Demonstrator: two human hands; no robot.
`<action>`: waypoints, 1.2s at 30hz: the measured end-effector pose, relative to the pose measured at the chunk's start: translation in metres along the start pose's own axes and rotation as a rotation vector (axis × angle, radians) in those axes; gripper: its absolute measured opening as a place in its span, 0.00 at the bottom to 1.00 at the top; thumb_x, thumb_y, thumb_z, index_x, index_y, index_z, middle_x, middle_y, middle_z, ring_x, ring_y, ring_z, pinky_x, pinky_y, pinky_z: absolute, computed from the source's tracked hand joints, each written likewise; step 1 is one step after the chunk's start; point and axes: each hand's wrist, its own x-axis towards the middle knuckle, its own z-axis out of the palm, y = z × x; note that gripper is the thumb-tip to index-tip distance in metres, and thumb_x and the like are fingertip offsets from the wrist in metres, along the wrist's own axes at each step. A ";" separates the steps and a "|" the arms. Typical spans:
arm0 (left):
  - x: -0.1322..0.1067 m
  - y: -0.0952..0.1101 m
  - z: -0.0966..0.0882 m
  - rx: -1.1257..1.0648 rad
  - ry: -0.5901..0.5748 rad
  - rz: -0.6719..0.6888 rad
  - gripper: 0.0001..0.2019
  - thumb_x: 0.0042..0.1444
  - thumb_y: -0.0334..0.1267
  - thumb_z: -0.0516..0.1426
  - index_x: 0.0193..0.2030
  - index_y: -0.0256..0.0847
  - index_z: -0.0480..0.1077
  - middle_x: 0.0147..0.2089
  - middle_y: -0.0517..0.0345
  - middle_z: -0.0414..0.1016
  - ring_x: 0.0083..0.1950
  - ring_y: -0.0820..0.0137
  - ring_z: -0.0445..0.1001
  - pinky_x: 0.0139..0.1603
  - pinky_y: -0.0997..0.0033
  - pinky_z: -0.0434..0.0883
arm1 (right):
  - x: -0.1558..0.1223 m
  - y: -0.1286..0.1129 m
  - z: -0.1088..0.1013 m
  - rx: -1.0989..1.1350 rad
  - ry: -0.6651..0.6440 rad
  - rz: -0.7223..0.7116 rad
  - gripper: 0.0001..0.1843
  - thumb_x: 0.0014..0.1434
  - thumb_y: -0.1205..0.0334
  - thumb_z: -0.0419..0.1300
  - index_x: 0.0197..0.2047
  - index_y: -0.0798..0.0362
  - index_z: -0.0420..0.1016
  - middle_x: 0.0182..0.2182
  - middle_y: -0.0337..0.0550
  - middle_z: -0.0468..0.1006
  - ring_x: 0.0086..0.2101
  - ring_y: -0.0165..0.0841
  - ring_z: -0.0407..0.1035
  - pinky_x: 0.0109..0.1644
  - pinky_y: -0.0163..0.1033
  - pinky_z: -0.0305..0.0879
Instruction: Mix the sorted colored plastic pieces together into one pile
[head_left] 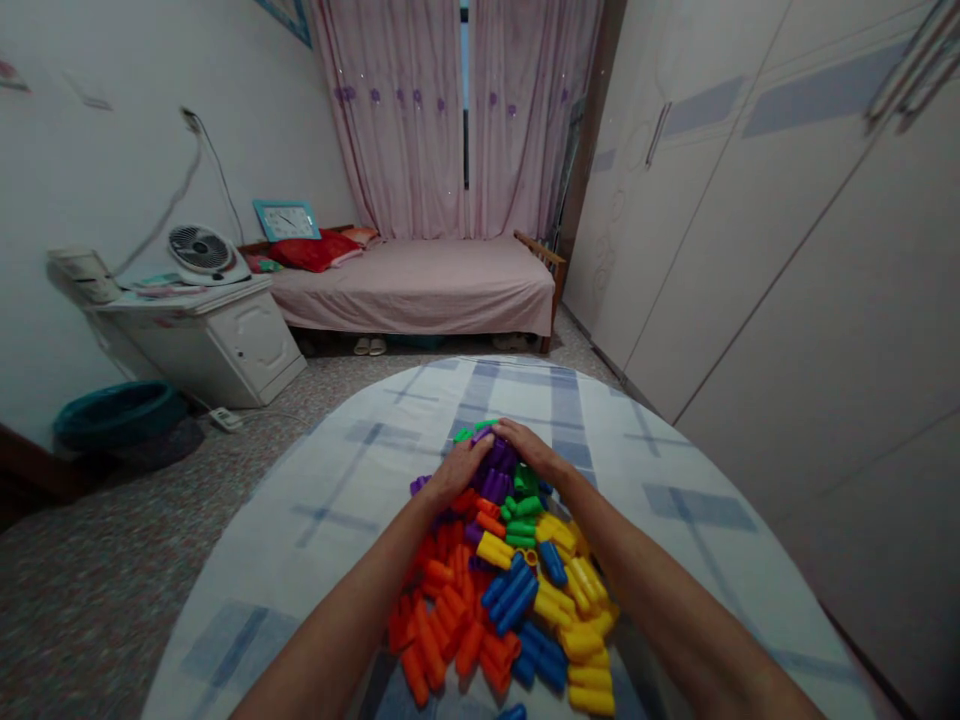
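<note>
A heap of colorful plastic building pieces, tube-shaped, lies in front of me. My left hand lies along the far left side of it, against the purple pieces. My right hand reaches over the far right side, fingers extended and nearly meeting the left. Both hands are cupped around the far end, neither closed on a piece; some fingertips are hidden. Green pieces sit below my right hand. Nearer to me are orange-red pieces, blue pieces and yellow pieces, between my forearms.
The pile rests on a round table with a checked tablecloth. Beyond it stands a bed before pink curtains. To the left are a white cabinet with a fan and a teal bin. A wardrobe lines the right.
</note>
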 end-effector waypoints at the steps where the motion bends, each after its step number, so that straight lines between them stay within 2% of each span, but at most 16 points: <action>1: -0.008 0.004 0.001 0.002 -0.018 0.038 0.22 0.59 0.51 0.47 0.48 0.37 0.72 0.43 0.53 0.77 0.45 0.64 0.73 0.51 0.62 0.68 | -0.008 -0.005 -0.001 0.045 0.005 -0.006 0.19 0.61 0.49 0.48 0.39 0.53 0.73 0.38 0.40 0.75 0.41 0.33 0.67 0.49 0.40 0.63; 5: -0.047 0.020 0.004 0.047 -0.070 0.259 0.21 0.60 0.46 0.48 0.56 0.40 0.66 0.52 0.52 0.71 0.53 0.65 0.69 0.57 0.63 0.65 | -0.049 -0.032 -0.003 0.184 0.046 -0.023 0.17 0.61 0.52 0.51 0.47 0.51 0.70 0.39 0.39 0.75 0.42 0.34 0.68 0.48 0.39 0.64; 10: -0.096 0.032 0.008 0.300 -0.164 0.446 0.19 0.60 0.43 0.50 0.56 0.43 0.65 0.58 0.49 0.65 0.59 0.63 0.64 0.60 0.62 0.63 | -0.102 -0.056 0.008 0.042 0.145 -0.138 0.13 0.59 0.56 0.53 0.46 0.49 0.70 0.43 0.42 0.74 0.45 0.36 0.67 0.52 0.43 0.62; 15: -0.127 0.020 0.005 0.556 -0.200 0.647 0.20 0.57 0.45 0.52 0.55 0.43 0.67 0.61 0.47 0.63 0.62 0.58 0.61 0.62 0.54 0.60 | -0.146 -0.062 0.028 -0.120 0.168 -0.186 0.16 0.58 0.61 0.54 0.50 0.47 0.68 0.48 0.45 0.72 0.50 0.39 0.65 0.56 0.47 0.61; 19: -0.151 0.001 -0.006 0.655 -0.208 0.766 0.29 0.52 0.54 0.56 0.60 0.49 0.62 0.65 0.49 0.60 0.65 0.53 0.57 0.65 0.45 0.54 | -0.176 -0.066 0.032 -0.245 0.177 -0.210 0.19 0.57 0.60 0.56 0.52 0.45 0.68 0.52 0.45 0.69 0.54 0.40 0.62 0.58 0.48 0.59; 20: -0.157 -0.006 -0.010 0.648 -0.160 0.749 0.30 0.52 0.54 0.55 0.61 0.50 0.60 0.66 0.50 0.58 0.66 0.53 0.56 0.66 0.44 0.53 | -0.182 -0.066 0.029 -0.266 0.211 -0.208 0.19 0.57 0.59 0.55 0.53 0.45 0.68 0.53 0.45 0.69 0.55 0.41 0.61 0.59 0.49 0.58; 22: -0.170 -0.022 -0.016 0.594 0.043 0.609 0.25 0.57 0.49 0.51 0.62 0.52 0.59 0.67 0.53 0.56 0.67 0.55 0.54 0.66 0.45 0.52 | -0.193 -0.060 0.022 -0.292 0.369 -0.138 0.17 0.59 0.57 0.52 0.52 0.45 0.68 0.53 0.45 0.68 0.56 0.42 0.60 0.61 0.51 0.56; 24: -0.180 -0.041 -0.021 0.509 0.288 0.352 0.21 0.61 0.44 0.46 0.62 0.50 0.59 0.67 0.52 0.54 0.68 0.58 0.52 0.67 0.46 0.53 | -0.201 -0.046 0.015 -0.308 0.585 0.021 0.18 0.61 0.55 0.48 0.52 0.47 0.67 0.54 0.47 0.67 0.57 0.42 0.58 0.62 0.54 0.53; 26: -0.187 -0.058 -0.023 0.420 0.423 0.100 0.22 0.63 0.44 0.43 0.62 0.46 0.58 0.67 0.49 0.54 0.69 0.59 0.51 0.67 0.46 0.53 | -0.206 -0.026 0.014 -0.313 0.726 0.204 0.21 0.61 0.51 0.48 0.54 0.49 0.66 0.55 0.49 0.67 0.57 0.43 0.58 0.63 0.56 0.50; 27: -0.188 -0.065 -0.022 0.381 0.442 0.013 0.23 0.63 0.45 0.43 0.63 0.44 0.57 0.68 0.48 0.53 0.69 0.59 0.51 0.67 0.46 0.53 | -0.207 -0.015 0.016 -0.295 0.762 0.284 0.23 0.61 0.50 0.47 0.55 0.50 0.66 0.55 0.50 0.67 0.57 0.44 0.58 0.62 0.56 0.51; 29: -0.188 -0.073 -0.019 0.322 0.432 -0.070 0.24 0.63 0.47 0.43 0.64 0.42 0.55 0.69 0.47 0.51 0.70 0.60 0.49 0.68 0.47 0.51 | -0.207 0.003 0.024 -0.244 0.786 0.374 0.25 0.61 0.48 0.46 0.57 0.50 0.65 0.55 0.50 0.68 0.56 0.44 0.60 0.61 0.54 0.54; 32: -0.179 -0.071 -0.008 0.280 0.418 -0.061 0.24 0.63 0.46 0.44 0.64 0.42 0.55 0.69 0.49 0.50 0.70 0.62 0.48 0.69 0.51 0.50 | -0.200 0.016 0.041 -0.204 0.766 0.347 0.26 0.60 0.47 0.48 0.57 0.50 0.65 0.56 0.50 0.67 0.57 0.43 0.60 0.63 0.54 0.53; 36: -0.158 -0.060 0.008 0.250 0.407 -0.024 0.23 0.62 0.47 0.45 0.62 0.42 0.59 0.68 0.48 0.54 0.69 0.62 0.52 0.68 0.53 0.52 | -0.181 0.012 0.051 -0.117 0.722 0.287 0.25 0.60 0.47 0.49 0.56 0.50 0.67 0.56 0.49 0.68 0.56 0.41 0.61 0.63 0.53 0.54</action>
